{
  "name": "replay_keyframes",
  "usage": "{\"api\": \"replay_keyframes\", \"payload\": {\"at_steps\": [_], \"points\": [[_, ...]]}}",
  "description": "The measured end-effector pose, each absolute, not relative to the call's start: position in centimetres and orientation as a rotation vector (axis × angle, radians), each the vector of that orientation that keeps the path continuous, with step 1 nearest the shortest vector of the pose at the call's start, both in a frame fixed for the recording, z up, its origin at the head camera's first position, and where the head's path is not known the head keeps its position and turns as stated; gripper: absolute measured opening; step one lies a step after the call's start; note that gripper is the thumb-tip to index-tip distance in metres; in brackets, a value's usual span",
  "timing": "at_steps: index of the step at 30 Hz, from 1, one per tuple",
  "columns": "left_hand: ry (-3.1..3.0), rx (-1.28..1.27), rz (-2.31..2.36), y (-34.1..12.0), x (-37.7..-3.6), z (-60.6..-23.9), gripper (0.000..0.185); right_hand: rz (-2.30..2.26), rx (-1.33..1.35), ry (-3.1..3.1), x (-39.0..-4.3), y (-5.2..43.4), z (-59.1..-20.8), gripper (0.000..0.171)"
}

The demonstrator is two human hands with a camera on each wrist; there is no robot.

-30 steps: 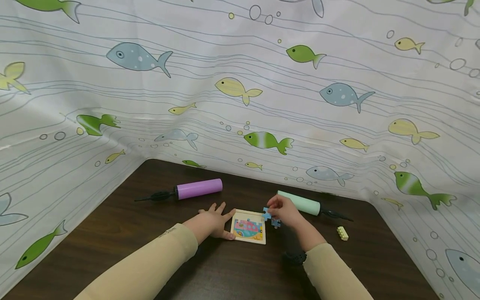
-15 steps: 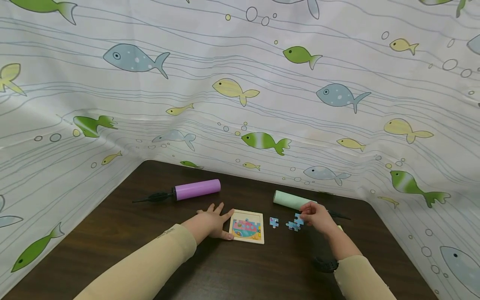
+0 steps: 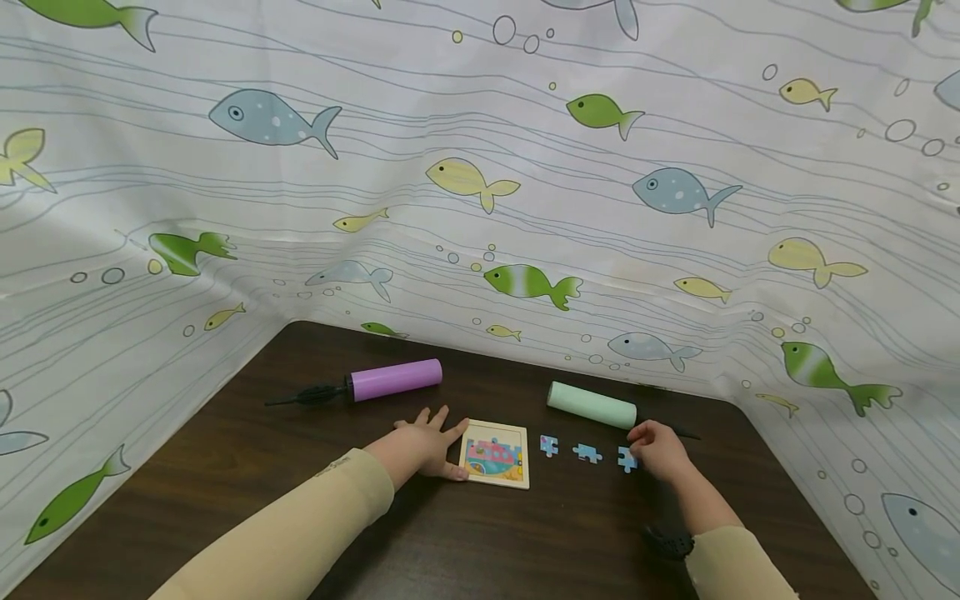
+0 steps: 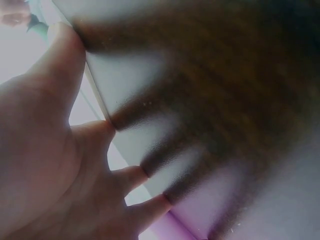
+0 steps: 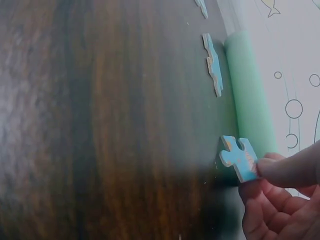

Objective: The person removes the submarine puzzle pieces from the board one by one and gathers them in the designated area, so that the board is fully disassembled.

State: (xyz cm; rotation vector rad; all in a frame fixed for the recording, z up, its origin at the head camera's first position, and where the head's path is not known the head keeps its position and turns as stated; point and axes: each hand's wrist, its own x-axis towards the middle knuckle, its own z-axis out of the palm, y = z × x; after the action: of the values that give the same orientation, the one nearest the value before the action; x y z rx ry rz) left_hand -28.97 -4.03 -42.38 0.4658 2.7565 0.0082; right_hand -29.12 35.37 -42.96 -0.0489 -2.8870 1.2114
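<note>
A square wooden jigsaw puzzle (image 3: pixel 492 454) lies in the middle of the table, its picture pink and teal with a bare strip along the top. My left hand (image 3: pixel 429 446) rests at its left side with fingers spread, thumb and forefinger touching the frame. In the left wrist view the fingers (image 4: pixel 127 180) stand straight against the tabletop. My right hand (image 3: pixel 662 450) pinches a blue puzzle piece (image 5: pixel 240 157) between thumb and fingers, close over the table. Two other blue pieces lie in a row between the puzzle and that hand: a near one (image 3: pixel 549 446) and a middle one (image 3: pixel 587 453).
Behind the left hand lies a purple hand pump (image 3: pixel 396 380) with a black end. A mint-green pump (image 3: pixel 592 405) lies behind the loose pieces, near the right hand. A fish-patterned sheet (image 3: pixel 420 208) walls in the dark wooden table (image 3: pixel 480 550).
My right hand has moved right, away from the puzzle, with one piece. The blue pieces now lie apart in a row. My left hand stays at the puzzle's frame.
</note>
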Motion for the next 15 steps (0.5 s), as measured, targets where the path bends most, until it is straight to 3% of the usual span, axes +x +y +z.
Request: {"api": "replay_keyframes", "payload": {"at_steps": [7, 15], "points": [[2.762, 0.454, 0.004, -3.9, -28.6, -42.0, 0.091, 0.997, -0.022, -2.885, -29.1, 35.2, -43.1, 0.012], [2.765, 0.461, 0.014, -3.9, -28.4, -41.8, 0.09, 1.064, 0.09, -2.83, -29.9, 32.4, -42.7, 0.011]]}}
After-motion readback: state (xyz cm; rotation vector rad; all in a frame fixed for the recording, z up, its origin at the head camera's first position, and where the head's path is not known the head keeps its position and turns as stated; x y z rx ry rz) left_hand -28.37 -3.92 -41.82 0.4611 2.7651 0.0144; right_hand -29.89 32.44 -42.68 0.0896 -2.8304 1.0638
